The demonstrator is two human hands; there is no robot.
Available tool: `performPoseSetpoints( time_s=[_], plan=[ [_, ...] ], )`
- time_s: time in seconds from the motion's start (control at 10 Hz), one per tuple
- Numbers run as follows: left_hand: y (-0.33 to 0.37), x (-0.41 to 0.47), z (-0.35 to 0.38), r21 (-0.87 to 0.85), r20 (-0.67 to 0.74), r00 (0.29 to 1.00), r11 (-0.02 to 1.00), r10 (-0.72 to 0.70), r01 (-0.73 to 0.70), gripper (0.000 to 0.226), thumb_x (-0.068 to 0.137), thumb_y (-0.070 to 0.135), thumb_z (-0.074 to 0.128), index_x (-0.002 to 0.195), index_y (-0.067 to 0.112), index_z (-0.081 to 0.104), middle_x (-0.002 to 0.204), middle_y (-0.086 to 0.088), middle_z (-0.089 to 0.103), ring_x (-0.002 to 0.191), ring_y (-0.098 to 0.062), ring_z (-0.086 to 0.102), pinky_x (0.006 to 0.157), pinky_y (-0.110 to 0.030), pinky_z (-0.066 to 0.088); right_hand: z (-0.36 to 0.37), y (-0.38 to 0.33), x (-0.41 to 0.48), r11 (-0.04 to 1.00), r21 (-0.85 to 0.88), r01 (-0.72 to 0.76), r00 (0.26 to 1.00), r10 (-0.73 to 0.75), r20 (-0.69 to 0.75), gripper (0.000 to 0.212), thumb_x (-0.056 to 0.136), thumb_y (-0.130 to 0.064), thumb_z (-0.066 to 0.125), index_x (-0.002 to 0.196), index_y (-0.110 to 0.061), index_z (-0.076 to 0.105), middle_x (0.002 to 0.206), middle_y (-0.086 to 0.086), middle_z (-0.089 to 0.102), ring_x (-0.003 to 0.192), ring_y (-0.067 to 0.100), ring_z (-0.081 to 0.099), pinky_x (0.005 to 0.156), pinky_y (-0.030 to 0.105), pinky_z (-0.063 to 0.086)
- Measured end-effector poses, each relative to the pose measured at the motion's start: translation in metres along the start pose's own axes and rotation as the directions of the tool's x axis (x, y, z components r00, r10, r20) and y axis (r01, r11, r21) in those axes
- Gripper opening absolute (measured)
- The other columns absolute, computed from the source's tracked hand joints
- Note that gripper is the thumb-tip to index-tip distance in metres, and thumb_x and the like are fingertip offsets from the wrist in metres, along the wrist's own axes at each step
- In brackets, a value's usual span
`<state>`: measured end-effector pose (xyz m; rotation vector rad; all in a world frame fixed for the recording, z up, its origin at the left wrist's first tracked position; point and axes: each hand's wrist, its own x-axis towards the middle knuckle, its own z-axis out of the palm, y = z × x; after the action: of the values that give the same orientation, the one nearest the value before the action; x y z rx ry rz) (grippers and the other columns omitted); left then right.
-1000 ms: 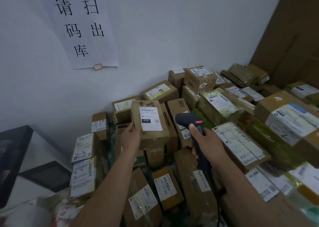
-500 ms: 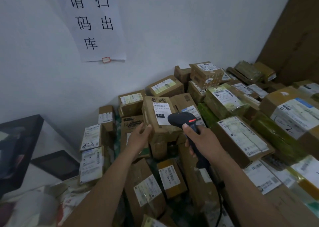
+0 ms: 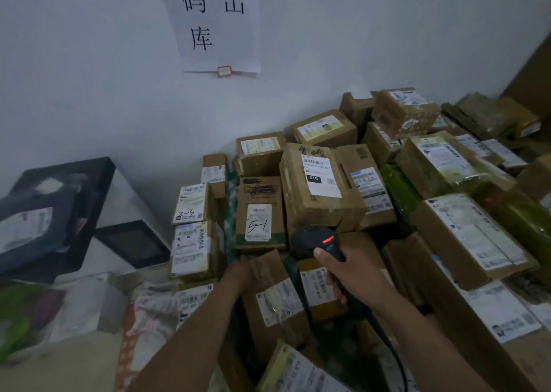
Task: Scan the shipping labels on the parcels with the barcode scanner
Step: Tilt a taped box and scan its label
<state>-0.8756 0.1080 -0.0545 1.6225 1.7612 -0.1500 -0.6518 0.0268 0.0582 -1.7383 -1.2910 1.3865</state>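
My right hand [image 3: 354, 275] grips the handle of the black barcode scanner [image 3: 317, 241]. Its red-marked head points at the pile, just below the upright box with the "010" label [image 3: 320, 177]. My left hand [image 3: 238, 271] holds the upper left corner of a low brown parcel [image 3: 277, 299] with a white label; its fingers are blurred. A box marked "5-1" [image 3: 259, 221] stands just behind my left hand. Cardboard parcels with white shipping labels fill the middle and right of the view.
The scanner's cable [image 3: 387, 344] runs down along my right forearm. A black tray [image 3: 89, 183] with a dark bag sits at the left on a white unit. A paper sign [image 3: 214, 25] hangs on the wall. Plastic bags [image 3: 89, 305] lie at the lower left.
My left hand let go of the "010" box and dropped to the low brown parcel in front. The scanner came down and nearer to me. The view swung left and down.
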Motion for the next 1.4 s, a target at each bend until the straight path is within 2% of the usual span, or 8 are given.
performPoseSetpoints(
  time_s=[0.1,0.2,0.3,0.6,0.7,0.9,1.2,1.4],
  plan=[
    [-0.002,0.012,0.0,-0.068,-0.014,1.0,0.998,-0.008,0.007,0.019,0.1,0.013,0.052,0.084,0.022,0.055,0.089,0.003,0.058,0.076,-0.007,0.057,0.066,-0.013,0.041,0.003,0.005,0.009,1.0,0.019,-0.019,1.0,0.019,0.002,0.036,0.093,-0.046,0.06,0.081,-0.012,0.058,0.062,0.006,0.063,0.049,0.021,0.057,0.049,0.032,0.047],
    [0.0,0.016,0.0,-0.003,-0.017,1.0,1.0,-0.009,0.009,0.022,0.098,0.013,0.051,0.079,0.022,0.054,0.084,0.006,0.055,0.073,-0.005,0.051,0.07,-0.016,0.039,0.005,0.003,0.018,0.998,0.037,-0.041,0.999,0.041,-0.015,0.034,0.094,-0.046,0.06,0.082,-0.013,0.059,0.062,0.006,0.063,0.05,0.02,0.057,0.047,0.03,0.047],
    [0.0,0.017,0.002,0.085,0.023,0.999,0.996,0.03,-0.032,0.019,0.097,0.018,0.056,0.115,0.014,0.063,0.115,-0.003,0.061,0.109,-0.02,0.058,0.083,-0.022,0.04,0.005,0.0,0.023,0.999,0.035,-0.025,0.999,0.027,-0.045,0.034,0.096,-0.043,0.058,0.077,-0.014,0.057,0.056,0.003,0.06,0.045,0.015,0.055,0.043,0.025,0.046],
    [0.007,0.01,-0.001,-0.161,-0.015,1.0,0.987,-0.016,0.014,0.017,0.088,0.019,0.064,0.075,0.024,0.055,0.084,0.003,0.061,0.079,-0.014,0.059,0.07,-0.029,0.051,0.0,0.003,0.025,0.994,0.102,-0.042,0.997,0.048,-0.062,0.035,0.095,-0.042,0.058,0.077,-0.011,0.056,0.054,0.002,0.058,0.042,0.014,0.052,0.042,0.025,0.043],
    [0.005,0.002,-0.003,-0.271,0.018,0.995,0.958,0.098,-0.09,0.013,0.088,0.014,0.066,0.086,0.023,0.057,0.096,0.002,0.062,0.097,-0.02,0.062,0.09,-0.037,0.054,-0.002,0.003,0.024,0.989,0.148,-0.014,0.997,0.025,-0.069,0.037,0.095,-0.042,0.059,0.081,-0.008,0.057,0.059,0.008,0.06,0.045,0.018,0.053,0.043,0.027,0.044],
    [0.005,-0.017,-0.016,-0.48,0.08,0.984,0.871,0.156,-0.1,0.07,0.076,0.016,0.082,0.135,0.027,0.046,0.121,0.005,0.053,0.11,-0.015,0.055,0.087,-0.028,0.052,-0.005,-0.003,0.012,0.984,0.18,0.011,0.995,0.007,-0.1,0.047,0.094,-0.042,0.059,0.098,0.005,0.06,0.062,0.012,0.061,0.046,0.02,0.054,0.044,0.028,0.044],
    [-0.006,-0.04,-0.058,-0.622,-0.361,0.933,0.741,0.017,-0.254,0.08,0.075,0.023,0.084,0.141,0.029,0.039,0.13,0.003,0.045,0.117,-0.022,0.051,0.092,-0.044,0.054,-0.018,-0.022,-0.018,0.993,0.05,0.11,0.992,-0.107,-0.06,0.038,0.096,-0.04,0.057,0.082,-0.004,0.057,0.054,0.0,0.06,0.043,0.012,0.054,0.048,0.025,0.047],
    [-0.004,-0.057,-0.1,-0.769,-0.511,0.852,0.504,-0.117,-0.392,0.085,0.066,0.039,0.087,0.134,0.016,0.041,0.125,-0.004,0.056,0.107,-0.022,0.062,0.089,-0.043,0.057,-0.015,-0.033,-0.029,0.981,-0.071,0.179,0.984,-0.179,-0.002,0.027,0.096,-0.037,0.06,0.081,-0.015,0.057,0.058,-0.001,0.062,0.044,0.012,0.053,0.049,0.028,0.046]
  ],
)
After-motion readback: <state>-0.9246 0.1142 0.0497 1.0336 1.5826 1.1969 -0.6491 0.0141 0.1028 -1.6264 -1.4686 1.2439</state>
